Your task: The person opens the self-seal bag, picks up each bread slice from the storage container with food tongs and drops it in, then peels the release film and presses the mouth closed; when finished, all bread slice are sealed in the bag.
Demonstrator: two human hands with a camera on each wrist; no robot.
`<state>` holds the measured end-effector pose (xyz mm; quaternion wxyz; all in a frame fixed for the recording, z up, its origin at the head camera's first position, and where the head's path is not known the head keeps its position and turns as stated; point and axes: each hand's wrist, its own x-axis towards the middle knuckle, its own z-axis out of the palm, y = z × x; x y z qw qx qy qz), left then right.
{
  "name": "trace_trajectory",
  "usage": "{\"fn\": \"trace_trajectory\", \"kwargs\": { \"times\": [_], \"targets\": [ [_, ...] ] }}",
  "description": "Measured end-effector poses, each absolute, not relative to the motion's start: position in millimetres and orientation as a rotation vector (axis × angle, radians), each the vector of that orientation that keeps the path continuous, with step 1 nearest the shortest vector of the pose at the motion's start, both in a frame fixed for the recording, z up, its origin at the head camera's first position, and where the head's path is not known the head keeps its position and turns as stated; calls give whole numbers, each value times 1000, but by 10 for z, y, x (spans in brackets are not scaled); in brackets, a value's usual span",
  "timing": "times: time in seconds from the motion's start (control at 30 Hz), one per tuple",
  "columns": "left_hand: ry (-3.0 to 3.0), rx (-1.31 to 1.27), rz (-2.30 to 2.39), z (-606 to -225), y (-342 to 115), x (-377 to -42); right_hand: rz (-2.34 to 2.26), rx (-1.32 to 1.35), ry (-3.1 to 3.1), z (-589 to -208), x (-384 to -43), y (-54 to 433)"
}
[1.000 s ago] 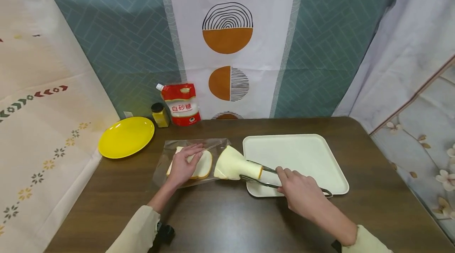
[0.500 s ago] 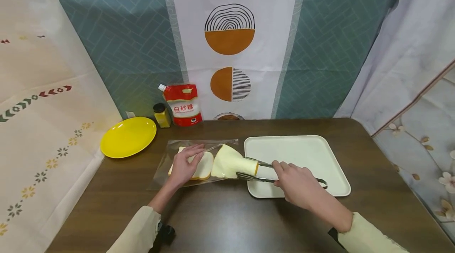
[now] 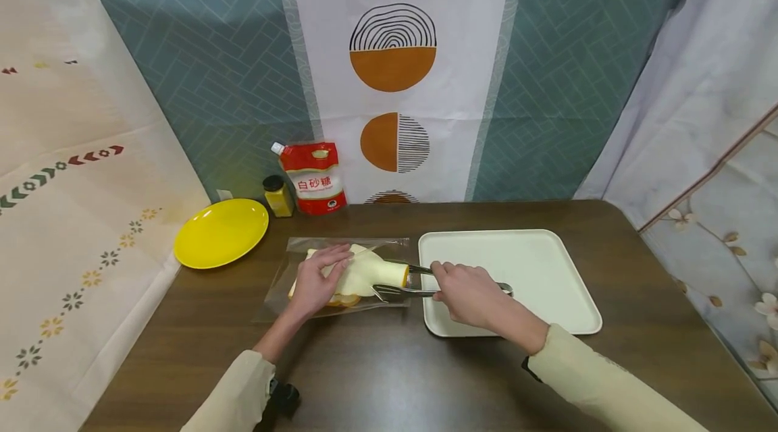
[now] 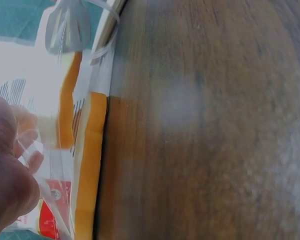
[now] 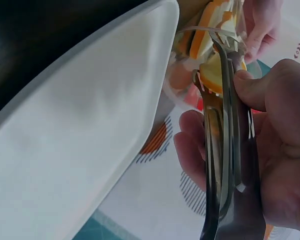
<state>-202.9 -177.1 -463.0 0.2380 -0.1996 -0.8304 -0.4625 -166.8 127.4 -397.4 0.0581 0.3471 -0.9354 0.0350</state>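
My left hand (image 3: 317, 285) pinches the upper film of a clear plastic bag (image 3: 278, 287) that lies on the table. Inside the bag, flat on the table side, is a bread slice (image 4: 89, 170) with an orange-brown crust. My right hand (image 3: 473, 295) grips metal tongs (image 5: 225, 130) around their arms. Between the tong tips, a second slice of bread (image 3: 373, 273) is squeezed into a fold at its right end. This folded slice is inside the bag's mouth, above the flat slice and close to my left fingers. Its far end is partly hidden by the left hand.
A cream tray (image 3: 535, 283) stands to the right, partly under my right hand. At the back left are a yellow plate (image 3: 221, 233), a small yellow jar (image 3: 278, 198) with a black lid, and a red and white sugar pouch (image 3: 313, 179) against the cloth.
My right hand has moved left with the tongs, carrying the folded bread slice from the bag's mouth deeper in, over the flat slice. The left hand stays in place.
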Motion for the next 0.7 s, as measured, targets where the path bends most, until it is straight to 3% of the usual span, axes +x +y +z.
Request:
{"fn": "trace_trajectory", "kwargs": {
  "times": [0.7],
  "targets": [
    [-2323,-509,-1304,-4504,-1767,-2011,150,1110,-2787,-4154,-1878,849]
  ]
}}
